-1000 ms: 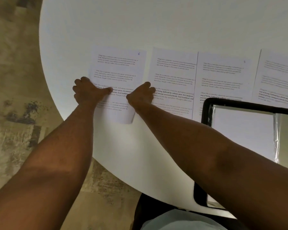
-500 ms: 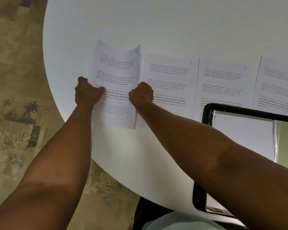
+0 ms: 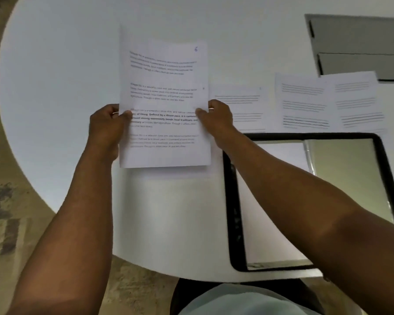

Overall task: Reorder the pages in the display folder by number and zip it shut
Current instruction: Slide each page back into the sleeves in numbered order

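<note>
A printed page marked 6 (image 3: 164, 92) is lifted off the white round table (image 3: 55, 76), held upright between both hands. My left hand (image 3: 107, 126) pinches its left edge and my right hand (image 3: 216, 117) pinches its right edge. Three more printed pages lie flat in a row to the right: one (image 3: 239, 105) just behind my right hand, another (image 3: 303, 103) beside it, a third (image 3: 357, 101) at the far right. The black-rimmed display folder (image 3: 230, 201) lies open at the near right, a clear sleeve showing inside; my right forearm crosses it.
A grey flat panel (image 3: 357, 44) lies at the table's far right. The table's curved edge runs along the left and front, with patterned brown floor (image 3: 14, 223) beyond. A dark chair and my lap sit at the bottom.
The page marked 6, first flat under both hands, has been raised off the table and brought toward me. The view has shifted, showing more of the folder and the grey panel.
</note>
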`<state>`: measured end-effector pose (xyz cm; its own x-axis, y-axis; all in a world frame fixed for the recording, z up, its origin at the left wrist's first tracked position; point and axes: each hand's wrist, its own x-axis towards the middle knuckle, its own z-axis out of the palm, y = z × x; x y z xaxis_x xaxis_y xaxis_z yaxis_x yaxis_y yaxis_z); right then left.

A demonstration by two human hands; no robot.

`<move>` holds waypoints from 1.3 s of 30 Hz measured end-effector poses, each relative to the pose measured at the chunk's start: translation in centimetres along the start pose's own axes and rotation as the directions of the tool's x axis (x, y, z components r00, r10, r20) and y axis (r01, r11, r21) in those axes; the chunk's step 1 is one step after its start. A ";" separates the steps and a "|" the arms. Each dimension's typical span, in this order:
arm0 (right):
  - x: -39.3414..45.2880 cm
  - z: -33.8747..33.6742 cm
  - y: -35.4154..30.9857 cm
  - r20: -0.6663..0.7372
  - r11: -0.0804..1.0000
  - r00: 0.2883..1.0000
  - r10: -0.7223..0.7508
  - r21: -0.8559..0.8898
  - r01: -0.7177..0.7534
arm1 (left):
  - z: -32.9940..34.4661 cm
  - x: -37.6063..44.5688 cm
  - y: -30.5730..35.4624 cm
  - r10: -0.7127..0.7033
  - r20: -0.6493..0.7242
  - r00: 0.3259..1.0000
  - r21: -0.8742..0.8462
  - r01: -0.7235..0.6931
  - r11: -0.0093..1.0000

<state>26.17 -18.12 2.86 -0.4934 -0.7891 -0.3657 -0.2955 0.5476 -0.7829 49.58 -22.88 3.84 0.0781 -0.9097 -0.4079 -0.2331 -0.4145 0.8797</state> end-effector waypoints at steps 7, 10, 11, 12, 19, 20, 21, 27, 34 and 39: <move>0.5 -10.6 5.9 -0.068 0.991 0.996 0.066 0.125 -0.057 | 10.7 -5.2 0.7 -0.022 0.139 0.990 -0.019 0.025 1.000; 0.4 -15.3 8.7 -0.097 0.986 0.992 0.079 0.157 -0.064 | 15.3 -7.8 0.8 -0.045 0.171 0.984 -0.004 0.046 0.999; 0.4 -17.0 9.6 -0.105 0.982 0.990 0.090 0.177 -0.071 | 17.0 -8.8 0.9 -0.051 0.179 0.982 -0.005 0.053 0.999; 0.4 -18.7 10.5 -0.111 0.978 0.989 0.101 0.195 -0.078 | 18.7 -9.8 1.0 -0.059 0.188 0.980 -0.004 0.060 0.998; 1.7 -30.2 16.3 -0.082 0.955 0.987 0.137 0.277 -0.110 | 30.1 -15.5 1.6 -0.095 0.244 0.965 0.035 0.089 0.995; 1.9 -31.7 16.9 -0.078 0.954 0.989 0.128 0.283 -0.101 | 31.6 -16.2 1.8 -0.109 0.254 0.961 0.034 0.104 0.994; 2.2 -33.1 17.5 -0.073 0.952 0.990 0.121 0.292 -0.095 | 33.1 -16.9 2.0 -0.120 0.262 0.958 0.035 0.115 0.993; 4.6 -40.8 20.8 -0.049 0.933 0.991 0.127 0.344 -0.103 | 40.7 -19.5 3.4 -0.136 0.308 0.941 0.038 0.130 0.991; 7.5 -48.1 23.2 -0.172 0.909 0.979 0.110 0.416 -0.029 | 47.5 -20.3 3.7 -0.027 0.326 0.945 0.146 -0.022 0.989; 10.0 -52.1 24.3 -0.326 0.891 0.931 0.168 0.453 -0.002 | 50.4 -21.2 -0.2 0.147 0.623 0.769 0.638 -0.607 0.474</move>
<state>-28.60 1.78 6.40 -0.7751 -0.5519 -0.3077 0.1084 0.3636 -0.9252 -0.92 -2.20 -0.05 -0.5779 -0.7436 -0.3364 -0.7760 0.3730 0.5085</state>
